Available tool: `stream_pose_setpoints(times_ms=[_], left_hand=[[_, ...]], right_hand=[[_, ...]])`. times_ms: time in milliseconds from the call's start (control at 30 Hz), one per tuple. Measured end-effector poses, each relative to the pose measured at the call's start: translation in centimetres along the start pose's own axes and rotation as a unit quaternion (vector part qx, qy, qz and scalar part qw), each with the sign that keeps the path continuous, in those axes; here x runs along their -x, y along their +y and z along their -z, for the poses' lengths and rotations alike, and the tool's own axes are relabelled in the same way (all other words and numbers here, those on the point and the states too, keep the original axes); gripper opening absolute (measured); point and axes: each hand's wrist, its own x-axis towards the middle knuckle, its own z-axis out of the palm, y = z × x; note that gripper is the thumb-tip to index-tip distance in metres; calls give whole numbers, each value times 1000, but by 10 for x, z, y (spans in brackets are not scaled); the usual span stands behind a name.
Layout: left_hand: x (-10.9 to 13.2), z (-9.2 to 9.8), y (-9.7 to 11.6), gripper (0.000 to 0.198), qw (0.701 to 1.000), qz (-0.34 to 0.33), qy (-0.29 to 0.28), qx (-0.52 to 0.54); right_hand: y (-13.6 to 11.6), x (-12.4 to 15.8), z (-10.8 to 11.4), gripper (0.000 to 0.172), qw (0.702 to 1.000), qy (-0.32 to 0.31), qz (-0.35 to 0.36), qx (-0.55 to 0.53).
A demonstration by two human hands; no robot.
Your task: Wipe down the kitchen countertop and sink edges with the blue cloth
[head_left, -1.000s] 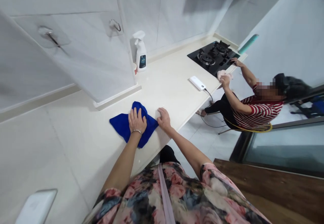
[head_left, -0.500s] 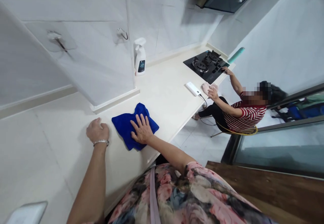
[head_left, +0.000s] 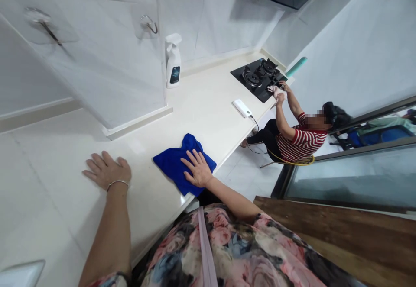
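A blue cloth (head_left: 173,161) lies crumpled on the cream countertop (head_left: 208,109) near its front edge. My right hand (head_left: 197,169) lies flat on the cloth's near right part, fingers spread. My left hand (head_left: 105,170), with a thin bracelet at the wrist, rests open and palm down on the bare counter to the left of the cloth, apart from it.
A white spray bottle (head_left: 172,62) stands by the tiled wall. A white power bank (head_left: 242,108) with a cable lies further along. At the far end another person in a striped top holds a pink rag at a black gas hob (head_left: 256,77). A white device corner (head_left: 19,274) shows bottom left.
My left hand left the cloth, moved left and opened flat on the counter. My right hand moved onto the cloth. The other person's hands rose to the hob.
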Motion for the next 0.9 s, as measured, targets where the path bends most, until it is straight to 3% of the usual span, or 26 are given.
stream_pose_setpoints(times_ms=[333, 500, 667, 767, 900], left_hand=[[1, 5, 3, 70, 999, 27, -23, -6], [1, 4, 6, 72, 999, 41, -17, -5], [5, 1, 6, 73, 999, 42, -5, -18], [6, 0, 5, 72, 998, 48, -13, -31], [5, -3, 1, 72, 997, 55, -21, -53]], right_hand=[[99, 26, 24, 61, 995, 32, -70, 57], [154, 15, 33, 60, 993, 30, -66, 94], [189, -46, 30, 61, 981, 35, -122, 144], [196, -98, 24, 64, 969, 34, -179, 166], [198, -165, 15, 67, 965, 43, -199, 165]])
